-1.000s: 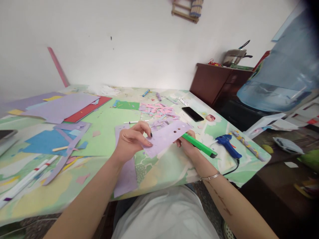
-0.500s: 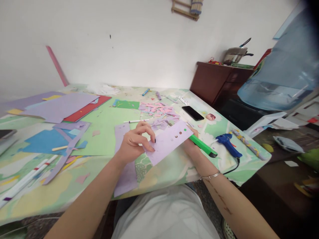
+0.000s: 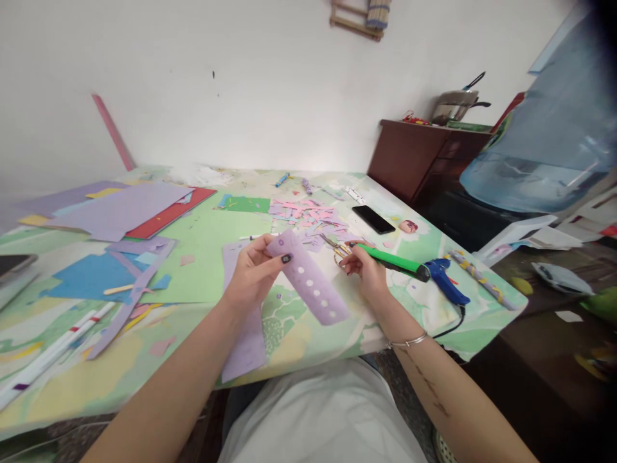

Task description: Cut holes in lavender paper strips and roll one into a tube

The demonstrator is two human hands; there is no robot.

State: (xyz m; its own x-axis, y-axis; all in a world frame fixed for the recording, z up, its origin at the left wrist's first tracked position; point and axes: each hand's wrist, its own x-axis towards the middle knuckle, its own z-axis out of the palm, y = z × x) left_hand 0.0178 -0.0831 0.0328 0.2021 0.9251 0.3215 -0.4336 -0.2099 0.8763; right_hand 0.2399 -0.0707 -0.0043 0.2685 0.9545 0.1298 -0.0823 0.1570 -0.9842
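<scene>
Purple paper strip [image 3: 313, 274] with a row of holes is hanging tilted at the frame's centre; the left hand [image 3: 251, 273] is pinching its upper end. The right hand [image 3: 366, 269] is gripping a green tool [image 3: 394, 260], scissors [image 3: 341, 247] at its fingertips. Someone is seemingly checking the holes; continuing would call for steadying the strip.

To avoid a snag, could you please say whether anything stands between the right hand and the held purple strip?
Yes: the scissors by the right hand lie partly between it and the held purple strip.
</scene>
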